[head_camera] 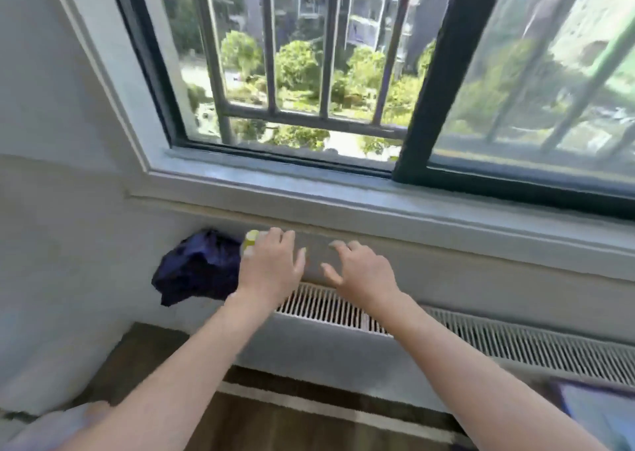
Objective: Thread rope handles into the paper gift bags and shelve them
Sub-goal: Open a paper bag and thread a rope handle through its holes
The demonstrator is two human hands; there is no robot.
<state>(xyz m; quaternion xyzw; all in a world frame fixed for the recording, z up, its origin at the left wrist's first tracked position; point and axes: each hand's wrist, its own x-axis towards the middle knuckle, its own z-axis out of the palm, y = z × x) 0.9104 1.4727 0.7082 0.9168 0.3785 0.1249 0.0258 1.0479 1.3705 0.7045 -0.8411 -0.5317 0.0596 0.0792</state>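
Both hands, left hand [271,265] and right hand [360,272], reach spread and empty toward the radiator [481,337]; no bags visible, so threading seemingly hasn't begun.

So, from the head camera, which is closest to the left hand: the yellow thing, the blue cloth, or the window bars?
1. Yellow thing: beside the left hand, by its fingers.
2. Blue cloth: further left, on the radiator.
3. Window bars: far above, outside.
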